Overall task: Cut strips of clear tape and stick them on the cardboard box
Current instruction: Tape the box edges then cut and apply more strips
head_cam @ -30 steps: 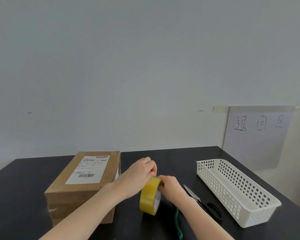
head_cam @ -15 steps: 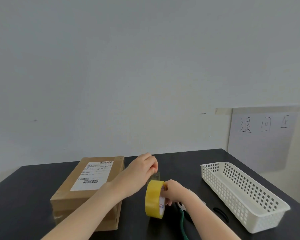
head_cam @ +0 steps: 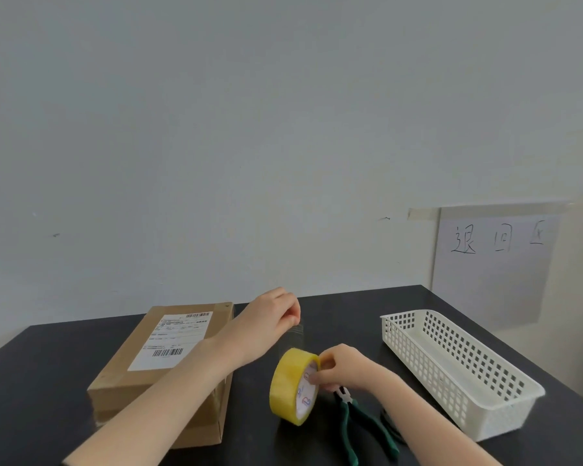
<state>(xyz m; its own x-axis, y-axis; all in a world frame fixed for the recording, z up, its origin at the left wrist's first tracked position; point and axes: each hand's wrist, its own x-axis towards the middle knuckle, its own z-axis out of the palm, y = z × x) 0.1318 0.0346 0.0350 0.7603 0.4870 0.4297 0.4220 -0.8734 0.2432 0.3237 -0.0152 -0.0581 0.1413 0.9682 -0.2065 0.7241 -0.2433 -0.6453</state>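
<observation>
Nearest: green-handled pliers [head_cam: 360, 422] flat on black table [head_cam: 31, 381], just beside tape roll [head_cam: 295, 386]. Roll upright on edge, right hand [head_cam: 342, 368] clamped on its rim and core. Clear strip [head_cam: 293, 334] drawn up, pinched in closed left hand [head_cam: 270, 322]. Cardboard box [head_cam: 169, 368] left, touching left forearm. White basket [head_cam: 458, 368] right, well apart. Risks: strip folding onto itself if slack; roll tipping under pull. Free room: bare tabletop between roll and basket; far edge near wall.
</observation>
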